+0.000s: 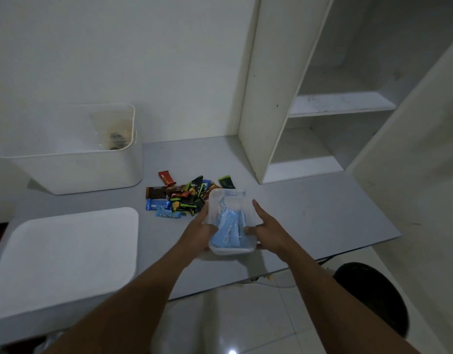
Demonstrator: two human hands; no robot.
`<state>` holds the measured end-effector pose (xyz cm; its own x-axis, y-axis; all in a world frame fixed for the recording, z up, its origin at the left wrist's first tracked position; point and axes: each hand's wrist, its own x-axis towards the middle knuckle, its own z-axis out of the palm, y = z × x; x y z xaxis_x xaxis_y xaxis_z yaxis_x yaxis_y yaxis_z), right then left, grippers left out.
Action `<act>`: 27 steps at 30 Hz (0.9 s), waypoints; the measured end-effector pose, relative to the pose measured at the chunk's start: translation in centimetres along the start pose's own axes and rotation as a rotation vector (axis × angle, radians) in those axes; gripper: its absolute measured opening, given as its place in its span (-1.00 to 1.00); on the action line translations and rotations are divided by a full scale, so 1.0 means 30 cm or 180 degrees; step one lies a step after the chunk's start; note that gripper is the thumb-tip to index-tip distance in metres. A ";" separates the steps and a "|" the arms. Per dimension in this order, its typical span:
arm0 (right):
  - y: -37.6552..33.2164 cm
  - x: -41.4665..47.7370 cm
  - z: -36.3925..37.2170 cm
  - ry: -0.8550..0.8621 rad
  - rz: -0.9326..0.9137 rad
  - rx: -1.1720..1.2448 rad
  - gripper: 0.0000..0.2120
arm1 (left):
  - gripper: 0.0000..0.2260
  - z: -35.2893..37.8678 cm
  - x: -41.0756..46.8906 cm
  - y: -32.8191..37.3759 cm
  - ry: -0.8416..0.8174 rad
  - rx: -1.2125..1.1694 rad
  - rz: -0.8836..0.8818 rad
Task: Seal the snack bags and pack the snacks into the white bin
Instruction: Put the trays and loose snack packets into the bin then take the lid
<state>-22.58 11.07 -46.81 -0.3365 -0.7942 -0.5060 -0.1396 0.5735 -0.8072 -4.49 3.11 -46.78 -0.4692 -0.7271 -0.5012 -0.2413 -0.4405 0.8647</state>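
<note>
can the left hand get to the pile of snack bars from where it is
Probably not right now: the left hand is occupied gripping the clear container together with the right hand. The snack pile lies unobstructed just beyond it.

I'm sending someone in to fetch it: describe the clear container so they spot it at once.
Start at the grey table and find the pile of wrapped snack bars near its middle. Just right of the pile, toward the table's front edge, the left hand and right hand hold the clear plastic container. Unlike the opaque white bin and flat white lid, it is see-through, with light-blue items inside.
</note>
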 end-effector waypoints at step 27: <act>-1.155 0.166 0.616 -0.1216 -0.1092 -0.0125 -0.16 | -0.38 -1.059 -0.173 0.724 0.1079 0.0019 0.0516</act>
<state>-2.20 -16.47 -26.98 0.0981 -0.9505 -0.2947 -0.2197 0.2682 -0.9380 19.71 -19.42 -26.40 -0.1941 -0.9206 -0.3389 -0.1922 -0.3031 0.9334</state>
